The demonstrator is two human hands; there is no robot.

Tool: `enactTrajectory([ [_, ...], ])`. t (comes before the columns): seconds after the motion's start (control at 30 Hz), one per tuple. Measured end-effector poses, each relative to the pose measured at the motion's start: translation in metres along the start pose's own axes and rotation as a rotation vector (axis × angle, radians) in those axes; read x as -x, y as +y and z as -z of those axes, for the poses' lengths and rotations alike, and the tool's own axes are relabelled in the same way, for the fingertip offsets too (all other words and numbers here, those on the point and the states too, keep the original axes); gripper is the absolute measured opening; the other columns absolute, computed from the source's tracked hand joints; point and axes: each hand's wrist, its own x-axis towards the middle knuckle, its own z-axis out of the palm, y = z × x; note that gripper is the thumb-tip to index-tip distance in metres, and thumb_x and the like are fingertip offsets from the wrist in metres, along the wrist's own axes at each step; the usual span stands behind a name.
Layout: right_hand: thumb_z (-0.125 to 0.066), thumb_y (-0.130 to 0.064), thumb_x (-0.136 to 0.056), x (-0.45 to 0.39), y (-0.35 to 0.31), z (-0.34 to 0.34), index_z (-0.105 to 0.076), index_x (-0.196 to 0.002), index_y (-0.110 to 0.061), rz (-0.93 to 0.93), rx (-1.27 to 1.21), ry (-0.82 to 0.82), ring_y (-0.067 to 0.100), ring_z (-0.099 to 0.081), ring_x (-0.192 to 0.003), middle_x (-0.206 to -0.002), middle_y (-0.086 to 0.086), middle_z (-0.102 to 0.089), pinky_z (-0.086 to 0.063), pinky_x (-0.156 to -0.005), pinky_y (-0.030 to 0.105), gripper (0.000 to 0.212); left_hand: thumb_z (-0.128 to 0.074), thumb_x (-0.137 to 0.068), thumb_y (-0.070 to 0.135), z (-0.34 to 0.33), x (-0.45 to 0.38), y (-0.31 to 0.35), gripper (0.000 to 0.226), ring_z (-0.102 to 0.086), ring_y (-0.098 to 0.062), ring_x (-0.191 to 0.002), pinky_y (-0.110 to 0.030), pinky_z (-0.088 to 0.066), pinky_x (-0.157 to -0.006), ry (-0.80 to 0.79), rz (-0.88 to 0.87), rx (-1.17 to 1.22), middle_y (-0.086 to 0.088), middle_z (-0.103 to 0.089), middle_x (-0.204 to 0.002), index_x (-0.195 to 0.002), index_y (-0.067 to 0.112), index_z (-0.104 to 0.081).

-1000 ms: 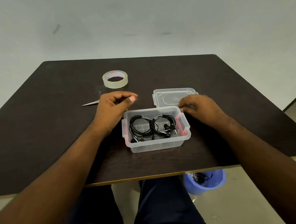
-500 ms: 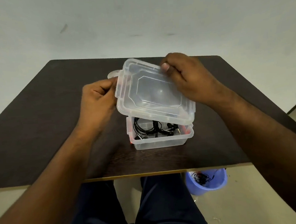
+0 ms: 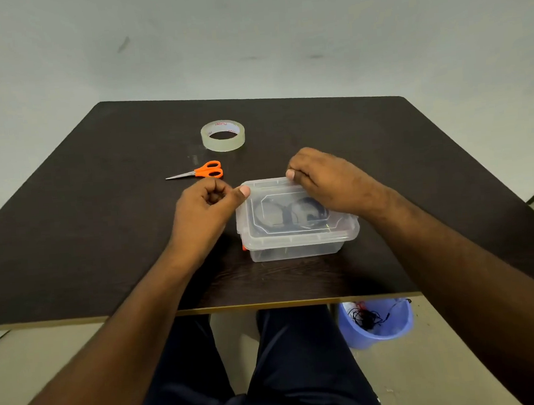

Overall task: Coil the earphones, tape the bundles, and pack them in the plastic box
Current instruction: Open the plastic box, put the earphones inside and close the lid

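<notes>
A clear plastic box (image 3: 297, 250) stands on the dark table (image 3: 72, 235) near its front edge, with its clear lid (image 3: 293, 232) lying on top. Black coiled earphones (image 3: 288, 215) show dimly through the lid. My left hand (image 3: 208, 211) is curled at the box's left side, its thumb touching the lid's far left corner. My right hand (image 3: 327, 182) rests on the lid's far right part, fingers bent over the far edge.
A roll of clear tape (image 3: 222, 135) lies farther back on the table. Orange-handled scissors (image 3: 202, 171) lie left of the box, blades pointing left. A blue bucket (image 3: 375, 323) holding loose black wires stands on the floor under the table's front edge.
Both hands picked the lid up from behind the box, held it tilted above, and have set it down flat on the box. The scissors, earlier hidden by my left hand, now show.
</notes>
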Motion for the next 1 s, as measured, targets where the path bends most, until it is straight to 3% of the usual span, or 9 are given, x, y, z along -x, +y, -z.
enactTrajectory([
  [0.07, -0.031, -0.036, -0.103, -0.001, 0.001, -0.005, -0.057, -0.105, -0.021, -0.030, 0.081, -0.007, 0.011, -0.051, -0.094, -0.101, -0.009, -0.049, -0.040, -0.099, 0.049, 0.030, -0.069, -0.084, 0.040, 0.000, -0.003, -0.001, 0.023, -0.053, -0.022, -0.060, -0.030, -0.046, -0.051, -0.038, 0.056, 0.021, -0.011, -0.065, -0.078, -0.086, 0.017, -0.066],
  [0.13, -0.031, -0.037, -0.102, -0.001, 0.001, -0.008, -0.056, -0.100, -0.020, -0.047, 0.049, -0.033, 0.013, -0.054, -0.094, -0.099, -0.008, -0.053, -0.040, -0.099, 0.050, 0.029, -0.065, -0.087, 0.041, 0.001, -0.003, -0.002, 0.022, -0.054, -0.020, -0.058, -0.028, -0.043, -0.044, -0.103, 0.112, 0.012, -0.006, -0.066, -0.073, -0.089, 0.019, -0.068],
  [0.27, -0.036, -0.037, -0.102, -0.002, 0.001, -0.011, -0.054, -0.083, -0.014, -0.073, -0.124, -0.021, 0.013, -0.052, -0.072, -0.079, -0.004, -0.056, -0.047, -0.071, 0.036, 0.035, -0.057, -0.094, 0.039, 0.006, -0.006, 0.004, 0.028, -0.057, -0.024, -0.057, -0.028, -0.044, -0.042, -0.300, 0.231, 0.059, -0.009, -0.069, -0.077, -0.093, 0.015, -0.071],
  [0.37, -0.034, -0.054, -0.097, -0.003, 0.006, -0.013, -0.057, -0.074, -0.019, -0.234, -0.140, -0.029, 0.013, -0.056, -0.069, -0.073, -0.004, -0.059, -0.044, -0.066, 0.032, 0.048, -0.056, -0.093, 0.042, 0.009, -0.013, 0.008, 0.034, -0.054, -0.023, -0.053, -0.027, -0.042, -0.040, -0.382, 0.327, 0.012, -0.010, -0.066, -0.076, -0.093, 0.010, -0.068],
  [0.5, -0.027, -0.073, -0.089, -0.002, 0.007, -0.011, -0.065, -0.088, -0.022, -0.434, -0.137, -0.148, 0.016, -0.061, -0.080, -0.088, -0.003, -0.066, -0.049, -0.075, 0.034, 0.065, -0.057, -0.090, 0.040, 0.007, -0.020, 0.013, 0.041, -0.049, -0.018, -0.044, -0.025, -0.037, -0.037, -0.359, 0.379, -0.074, -0.010, -0.061, -0.065, -0.099, 0.001, -0.064],
  [0.6, -0.025, -0.086, -0.077, -0.003, 0.008, -0.005, -0.064, -0.105, -0.019, -0.535, -0.120, -0.214, 0.020, -0.060, -0.090, -0.100, -0.001, -0.063, -0.048, -0.078, 0.036, 0.082, -0.059, -0.088, 0.036, 0.005, -0.025, 0.019, 0.034, -0.038, -0.015, -0.036, -0.022, -0.029, -0.038, -0.312, 0.395, -0.127, -0.008, -0.049, -0.051, -0.070, 0.008, -0.060],
  [0.7, -0.022, -0.095, -0.066, 0.000, 0.007, 0.000, -0.063, -0.095, -0.020, -0.600, 0.011, -0.195, 0.021, -0.061, -0.086, -0.091, -0.001, -0.063, -0.049, -0.076, 0.036, 0.090, -0.063, -0.085, 0.032, 0.004, -0.029, 0.021, 0.039, -0.034, -0.015, -0.035, -0.021, -0.026, -0.039, -0.272, 0.373, -0.156, -0.001, -0.040, -0.040, -0.054, 0.017, -0.044],
  [0.83, -0.018, -0.092, -0.070, 0.005, -0.004, 0.002, -0.062, -0.074, -0.015, -0.540, 0.214, -0.081, 0.017, -0.059, -0.067, -0.072, 0.002, -0.062, -0.046, -0.061, 0.031, 0.088, -0.063, -0.086, 0.029, 0.004, -0.027, 0.024, 0.040, -0.032, -0.012, -0.032, -0.018, -0.024, -0.037, -0.274, 0.346, -0.187, -0.002, -0.039, -0.041, -0.054, 0.016, -0.043],
  [1.0, -0.019, -0.079, -0.082, 0.008, -0.021, 0.007, -0.056, -0.067, -0.015, -0.473, 0.432, -0.088, 0.016, -0.053, -0.056, -0.062, 0.002, -0.056, -0.040, -0.056, 0.033, 0.076, -0.058, -0.090, 0.025, 0.000, -0.021, 0.029, 0.033, -0.032, -0.015, -0.034, -0.018, -0.026, -0.034, -0.267, 0.259, -0.275, -0.007, -0.042, -0.048, -0.061, 0.011, -0.048],
])
